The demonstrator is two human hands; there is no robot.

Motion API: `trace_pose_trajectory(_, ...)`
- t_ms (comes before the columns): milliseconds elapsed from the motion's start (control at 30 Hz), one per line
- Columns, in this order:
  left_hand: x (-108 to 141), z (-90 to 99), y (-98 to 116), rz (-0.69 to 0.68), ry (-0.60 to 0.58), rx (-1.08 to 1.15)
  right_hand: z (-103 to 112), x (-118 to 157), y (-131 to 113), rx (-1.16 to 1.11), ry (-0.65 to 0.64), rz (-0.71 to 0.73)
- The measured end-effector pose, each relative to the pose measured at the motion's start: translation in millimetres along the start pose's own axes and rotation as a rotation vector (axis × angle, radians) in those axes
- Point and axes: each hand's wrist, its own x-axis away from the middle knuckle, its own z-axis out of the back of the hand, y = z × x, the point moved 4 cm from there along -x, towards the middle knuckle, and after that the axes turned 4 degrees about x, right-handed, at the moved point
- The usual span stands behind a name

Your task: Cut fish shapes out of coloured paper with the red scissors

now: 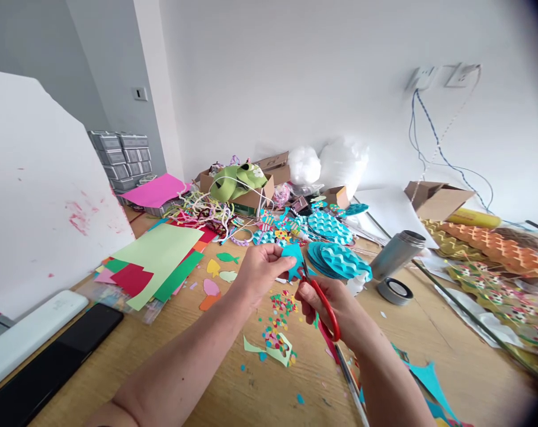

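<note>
Pinched between the thumb and fingers of my left hand (262,267) is a piece of blue paper (292,258). My right hand (329,302) grips red-handled scissors (326,305), whose blades meet the right edge of the blue paper. Below both hands lie small coloured paper dots (282,303) and light green offcuts (278,354). Left of my left hand are cut paper fish shapes, among them a green one (227,257) and a yellow one (213,268). Just beyond my right hand sits a stack of blue wavy discs (342,261).
Coloured paper sheets (166,255) and a black phone (60,367) lie to the left. At the right stand a metal flask (396,255) and its dark lid (395,292). A cardboard box (265,193) holding green fabric is at the back. Egg-tray pieces (509,243) line the far right.
</note>
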Motion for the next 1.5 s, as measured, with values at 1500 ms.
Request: trace_pose_trajectory(1500, 1.7, -3.5, -1.7, 0.069, -0.076, 0.053, 2.8, 4.1, -9.0, 0.051, 0.001, -0.052)
